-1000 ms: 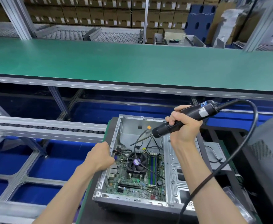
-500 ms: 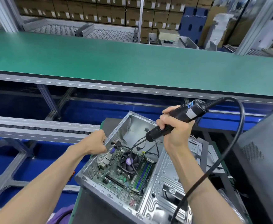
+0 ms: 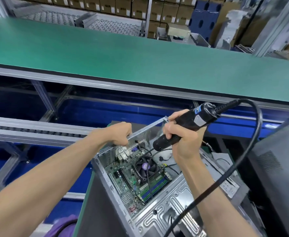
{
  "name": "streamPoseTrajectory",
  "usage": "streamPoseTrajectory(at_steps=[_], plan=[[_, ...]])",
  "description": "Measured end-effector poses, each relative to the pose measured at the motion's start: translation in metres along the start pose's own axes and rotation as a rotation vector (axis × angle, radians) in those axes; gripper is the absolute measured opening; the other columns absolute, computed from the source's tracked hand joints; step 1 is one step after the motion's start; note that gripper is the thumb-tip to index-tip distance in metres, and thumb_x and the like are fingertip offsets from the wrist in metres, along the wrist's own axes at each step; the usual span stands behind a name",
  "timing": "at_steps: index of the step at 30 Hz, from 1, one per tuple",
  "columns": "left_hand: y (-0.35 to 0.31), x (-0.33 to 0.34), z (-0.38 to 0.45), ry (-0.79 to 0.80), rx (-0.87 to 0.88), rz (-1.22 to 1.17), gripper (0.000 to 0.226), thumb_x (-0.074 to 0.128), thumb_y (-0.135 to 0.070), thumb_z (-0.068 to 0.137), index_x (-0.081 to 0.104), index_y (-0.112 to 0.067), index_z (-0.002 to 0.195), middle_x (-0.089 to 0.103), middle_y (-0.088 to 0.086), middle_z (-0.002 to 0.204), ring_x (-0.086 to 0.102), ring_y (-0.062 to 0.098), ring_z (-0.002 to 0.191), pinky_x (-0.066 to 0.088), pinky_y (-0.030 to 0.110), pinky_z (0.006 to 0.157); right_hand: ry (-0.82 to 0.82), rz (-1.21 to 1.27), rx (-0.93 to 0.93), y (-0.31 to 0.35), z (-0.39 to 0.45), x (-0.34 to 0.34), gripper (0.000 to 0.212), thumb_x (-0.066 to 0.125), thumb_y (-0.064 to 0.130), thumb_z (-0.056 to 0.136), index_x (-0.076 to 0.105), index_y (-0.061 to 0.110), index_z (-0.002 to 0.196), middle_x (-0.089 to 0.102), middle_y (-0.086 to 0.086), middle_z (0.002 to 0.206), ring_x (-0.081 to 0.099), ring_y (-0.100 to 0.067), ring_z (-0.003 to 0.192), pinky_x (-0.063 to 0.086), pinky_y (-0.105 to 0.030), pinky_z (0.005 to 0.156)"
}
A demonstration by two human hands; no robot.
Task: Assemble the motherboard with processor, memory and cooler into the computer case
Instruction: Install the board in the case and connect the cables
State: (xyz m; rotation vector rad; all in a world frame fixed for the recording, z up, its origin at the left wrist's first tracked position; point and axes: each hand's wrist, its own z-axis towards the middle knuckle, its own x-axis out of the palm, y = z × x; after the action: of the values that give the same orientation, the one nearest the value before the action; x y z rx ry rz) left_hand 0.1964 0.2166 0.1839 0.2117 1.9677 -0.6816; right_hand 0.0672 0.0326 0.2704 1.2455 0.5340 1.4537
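Evidently the fitting is done and the fastening step is in hand: the motherboard [image 3: 133,182] already lies inside the computer case [image 3: 166,207], with the cooler [image 3: 144,168] fan at its middle and the blue memory [image 3: 155,186] sticks beside it toward the case's right wall. The case sits skewed on a dark bench [image 3: 99,211], one corner pointing at the far rail. The left hand [image 3: 121,134] grips the case's far upper edge, fingers curled over the metal lip. The right hand [image 3: 179,137] is wrapped round a black electric screwdriver [image 3: 184,127], its nose angled down into the case's far corner; the bit itself is blurred, so whether it meets a screw I cannot tell.

The next move probably calls for steadying the case and seating the bit squarely on a board screw. Loose black cables [image 3: 157,151] cross over the fan and could snag the tip. The screwdriver's thick cord [image 3: 253,144] loops over the right side. Beyond, a green conveyor belt [image 3: 140,57] runs across, and a grey case [image 3: 280,177] stands at the right.
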Motion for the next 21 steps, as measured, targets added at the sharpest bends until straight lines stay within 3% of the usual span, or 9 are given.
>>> streamPoseTrajectory(at_steps=[4,6,8,9,10,12,14,17,21], plan=[[-0.011,-0.005,0.008,-0.023,0.026,0.161,0.027,0.059,-0.005,0.064,0.036,-0.014,0.055,0.028,-0.003,0.046,0.032,0.02,0.048,0.025,0.024,0.043,0.047,0.002,0.001,-0.011,0.006,0.008,0.018,0.06,-0.014,0.063,0.06,0.003,0.069,0.045,-0.01,0.047,0.041,-0.024,0.042,0.039,-0.035,0.054],[-0.011,-0.006,0.0,-0.103,0.02,0.165,0.009,0.064,-0.024,0.069,0.068,-0.021,0.076,0.049,-0.004,0.053,0.052,0.023,0.062,0.04,0.028,0.052,0.067,0.005,0.014,-0.019,0.009,0.014,0.016,0.066,-0.007,0.063,0.062,0.007,0.068,0.045,-0.01,0.048,0.04,-0.023,0.043,0.038,-0.034,0.053],[-0.001,-0.007,-0.015,-0.261,-0.027,0.028,0.044,0.06,-0.046,0.075,0.073,-0.033,0.114,0.072,-0.008,0.08,0.065,0.021,0.085,0.052,0.034,0.071,0.086,0.03,0.039,-0.03,0.012,0.022,0.013,0.07,-0.001,0.063,0.064,0.009,0.069,0.046,-0.011,0.05,0.04,-0.023,0.044,0.038,-0.032,0.053],[0.008,-0.004,-0.022,-0.368,-0.061,-0.086,0.044,0.057,-0.048,0.077,0.075,-0.033,0.114,0.075,-0.011,0.088,0.066,0.017,0.087,0.053,0.033,0.077,0.097,0.041,0.05,-0.036,0.013,0.026,0.014,0.07,-0.003,0.064,0.064,0.009,0.07,0.047,-0.011,0.05,0.04,-0.022,0.044,0.038,-0.031,0.053],[0.016,-0.001,-0.03,-0.45,-0.096,-0.167,0.036,0.056,-0.044,0.08,0.079,-0.03,0.105,0.074,-0.014,0.086,0.065,0.014,0.081,0.052,0.03,0.075,0.113,0.043,0.056,-0.042,0.013,0.03,0.016,0.068,-0.006,0.067,0.064,0.008,0.072,0.047,-0.01,0.051,0.04,-0.022,0.045,0.038,-0.03,0.053],[0.03,0.015,-0.041,-0.504,-0.189,-0.194,0.027,0.058,-0.035,0.085,0.076,-0.021,0.072,0.062,-0.014,0.06,0.055,0.014,0.06,0.044,0.028,0.06,0.156,0.028,0.063,-0.055,0.011,0.039,0.02,0.066,-0.012,0.072,0.066,0.008,0.076,0.048,-0.01,0.051,0.041,-0.022,0.045,0.039,-0.029,0.054],[0.036,0.03,-0.05,-0.471,-0.307,-0.113,0.047,0.055,-0.04,0.09,0.053,-0.012,0.053,0.044,-0.003,0.047,0.044,0.021,0.05,0.037,0.029,0.051,0.195,0.028,0.089,-0.068,0.006,0.045,0.026,0.065,-0.014,0.074,0.068,0.012,0.076,0.054,-0.007,0.056,0.044,-0.021,0.045,0.041,-0.028,0.053],[0.043,0.044,-0.052,-0.544,-0.397,-0.065,0.057,0.051,-0.043,0.094,0.035,-0.014,0.048,0.034,-0.001,0.043,0.036,0.021,0.045,0.028,0.026,0.046,0.212,0.039,0.148,-0.083,-0.001,0.052,0.025,0.064,-0.015,0.071,0.063,0.01,0.072,0.058,-0.006,0.066,0.045,-0.019,0.046,0.042,-0.026,0.05],[0.039,0.046,-0.051,-0.561,-0.466,-0.14,0.049,0.053,-0.03,0.091,0.036,-0.015,0.048,0.034,0.0,0.045,0.031,0.021,0.043,0.029,0.026,0.044,0.202,0.013,0.169,-0.094,-0.008,0.054,0.024,0.062,-0.014,0.068,0.062,0.01,0.071,0.058,-0.007,0.067,0.044,-0.02,0.048,0.04,-0.026,0.05]])
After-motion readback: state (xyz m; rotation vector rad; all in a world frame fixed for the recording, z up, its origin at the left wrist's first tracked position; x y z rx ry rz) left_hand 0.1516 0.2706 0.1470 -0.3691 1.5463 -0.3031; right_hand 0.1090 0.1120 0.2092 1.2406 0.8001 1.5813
